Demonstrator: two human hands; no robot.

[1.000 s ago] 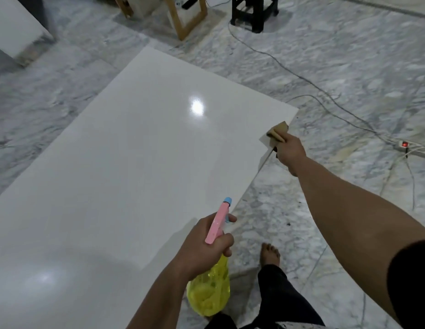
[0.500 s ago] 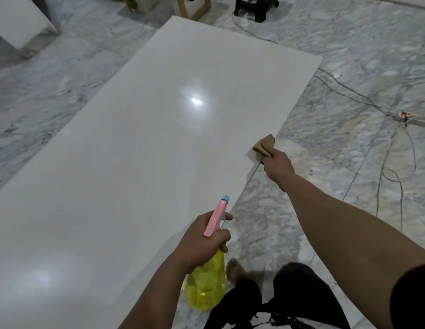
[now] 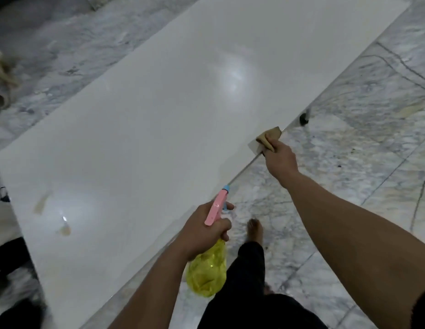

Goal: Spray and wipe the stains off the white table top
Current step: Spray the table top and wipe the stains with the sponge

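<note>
The white table top runs diagonally across the view, glossy with light glare. Brownish stains and a smaller stain sit near its lower left end. My left hand grips a yellow spray bottle with a pink trigger head, held over the table's near edge. My right hand holds a tan cloth against the table's right edge.
Grey marble floor surrounds the table. A small dark object lies on the floor by the right edge. My bare foot and dark trouser leg stand beside the table. Dark items sit at the lower left.
My view has shifted back along the table, bringing the stained near end into sight. My right hand with the cloth slid nearer along the right edge. The left hand keeps holding the bottle.
</note>
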